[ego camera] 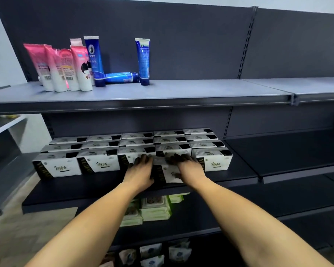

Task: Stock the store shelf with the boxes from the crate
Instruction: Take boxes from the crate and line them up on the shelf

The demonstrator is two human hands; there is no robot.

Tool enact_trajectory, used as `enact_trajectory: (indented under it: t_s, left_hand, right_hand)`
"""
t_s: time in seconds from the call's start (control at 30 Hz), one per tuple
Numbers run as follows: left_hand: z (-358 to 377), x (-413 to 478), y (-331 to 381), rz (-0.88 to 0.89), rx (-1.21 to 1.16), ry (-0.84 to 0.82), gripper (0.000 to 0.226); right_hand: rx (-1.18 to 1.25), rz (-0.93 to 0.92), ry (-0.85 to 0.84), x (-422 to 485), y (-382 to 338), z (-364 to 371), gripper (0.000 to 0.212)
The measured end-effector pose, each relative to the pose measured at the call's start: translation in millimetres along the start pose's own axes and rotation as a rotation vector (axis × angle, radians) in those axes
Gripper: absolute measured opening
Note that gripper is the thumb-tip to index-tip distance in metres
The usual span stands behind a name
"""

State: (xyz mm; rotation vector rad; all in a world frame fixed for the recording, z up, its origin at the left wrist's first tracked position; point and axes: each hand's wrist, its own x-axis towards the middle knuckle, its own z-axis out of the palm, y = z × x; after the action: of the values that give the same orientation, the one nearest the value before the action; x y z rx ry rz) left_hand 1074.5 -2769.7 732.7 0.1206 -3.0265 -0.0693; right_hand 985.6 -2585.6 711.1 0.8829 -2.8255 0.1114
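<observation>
White box (pixel 170 171), clamped by left hand (pixel 141 170) and right hand (pixel 189 168), sat half-placed near the front edge of the shelf (pixel 85 189); next, presumably, sliding it flush.

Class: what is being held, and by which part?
A white box, gripped at its two ends: left hand on the left end, right hand on the right.
</observation>
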Motion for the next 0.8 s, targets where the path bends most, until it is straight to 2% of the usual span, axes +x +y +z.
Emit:
enact_trajectory:
  t_s: [0.1, 0.2, 0.37, 0.6, 0.8]
  left_hand:
    - [3, 3, 9, 0.036, 0.037, 0.019, 0.076]
    - [7, 4, 8, 0.037, 0.047, 0.016, 0.079]
    - [15, 3, -9, 0.006, 0.034, 0.023, 0.084]
    - [27, 7, -20, -0.031, 0.048, -0.003, 0.079]
    - [32, 17, -21, -0.009, 0.058, 0.012, 0.080]
  right_hand:
    - [-0.058, -0.034, 0.055, -5, -4, -1, 0.072]
    - [-0.133, -0.053, 0.068, -9, -10, 3, 0.084]
    - [-0.101, -0.082, 0.170, -8, -25, 7, 0.059]
    - [-0.080, -0.082, 0.159, 6, -22, 13, 0.078]
    - [-0.069, -0.123, 0.214, 17, -14, 16, 0.073]
